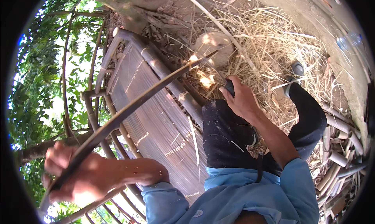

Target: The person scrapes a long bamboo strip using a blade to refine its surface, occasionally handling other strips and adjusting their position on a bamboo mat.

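A long, narrow strip of split bamboo, dark along one side, slants from the lower left up to the middle of the head view. My left hand is closed around its near end, out beyond the bench's left side. My right hand grips the black handle of a knife above my knee. The knife's thin blade points up and left, close to the strip's far end. From this angle I cannot tell whether blade and strip touch.
A bamboo slatted bench lies beneath the strip. Pale shavings cover the ground ahead, beside a round, pale block. Cut bamboo pieces are heaped at right. A clear plastic bottle lies at far right; leafy branches fill the left.
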Demonstrator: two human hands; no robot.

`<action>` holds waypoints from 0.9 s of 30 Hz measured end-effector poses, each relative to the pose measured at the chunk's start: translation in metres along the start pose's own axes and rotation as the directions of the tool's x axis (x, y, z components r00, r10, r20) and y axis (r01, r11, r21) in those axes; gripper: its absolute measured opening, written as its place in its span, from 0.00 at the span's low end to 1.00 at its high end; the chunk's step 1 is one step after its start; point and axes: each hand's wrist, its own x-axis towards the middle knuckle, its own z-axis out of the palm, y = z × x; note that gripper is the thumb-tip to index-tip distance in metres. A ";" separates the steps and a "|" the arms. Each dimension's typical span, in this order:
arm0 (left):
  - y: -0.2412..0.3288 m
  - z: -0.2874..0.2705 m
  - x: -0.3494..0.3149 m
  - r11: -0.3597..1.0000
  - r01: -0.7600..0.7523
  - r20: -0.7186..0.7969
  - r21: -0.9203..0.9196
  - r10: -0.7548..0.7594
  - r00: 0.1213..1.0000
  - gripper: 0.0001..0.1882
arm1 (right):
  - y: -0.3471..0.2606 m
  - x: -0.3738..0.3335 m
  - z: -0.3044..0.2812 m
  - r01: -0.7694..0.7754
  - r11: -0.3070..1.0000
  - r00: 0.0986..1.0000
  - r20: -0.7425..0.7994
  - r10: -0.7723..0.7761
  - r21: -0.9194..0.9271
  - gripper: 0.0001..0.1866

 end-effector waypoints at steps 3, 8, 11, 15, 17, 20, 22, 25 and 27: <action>-0.043 0.056 -0.047 0.983 0.148 -0.361 -0.107 -0.178 0.915 0.33 | -0.021 -0.002 -0.008 -0.036 0.997 0.997 0.067 0.031 0.065 0.21; -0.065 0.059 -0.082 0.954 0.057 -0.285 -0.295 -0.145 0.948 0.36 | -0.058 -0.002 -0.014 0.125 0.989 0.989 0.070 -0.131 0.083 0.22; -0.060 0.065 -0.083 0.968 0.083 -0.263 -0.238 -0.147 0.953 0.36 | -0.084 -0.002 -0.019 0.308 0.942 0.951 -0.019 -0.309 0.130 0.19; -0.054 0.074 -0.081 0.973 0.079 -0.311 -0.217 -0.146 0.939 0.33 | -0.096 0.000 -0.019 0.432 0.894 0.901 -0.111 -0.420 0.122 0.15; -0.053 0.082 -0.081 0.987 0.075 -0.342 -0.141 -0.120 0.932 0.29 | -0.082 0.007 -0.008 0.338 0.930 0.940 -0.003 -0.341 0.147 0.14; -0.056 0.071 -0.078 0.978 0.072 -0.258 -0.197 -0.122 0.958 0.26 | -0.075 0.005 0.001 0.298 0.944 0.950 0.057 -0.308 0.143 0.14; -0.053 0.067 -0.081 0.993 0.057 -0.284 -0.105 -0.085 0.955 0.26 | -0.084 -0.002 0.006 0.486 0.864 0.874 -0.089 -0.478 0.132 0.14; -0.054 0.067 -0.082 0.995 0.052 -0.276 -0.082 -0.073 0.958 0.27 | -0.072 0.010 0.005 0.286 0.949 0.943 0.139 -0.304 0.135 0.14; -0.057 0.068 -0.082 0.991 0.052 -0.262 -0.125 -0.084 0.962 0.27 | -0.056 0.019 0.009 0.259 0.965 0.958 0.115 -0.262 0.044 0.13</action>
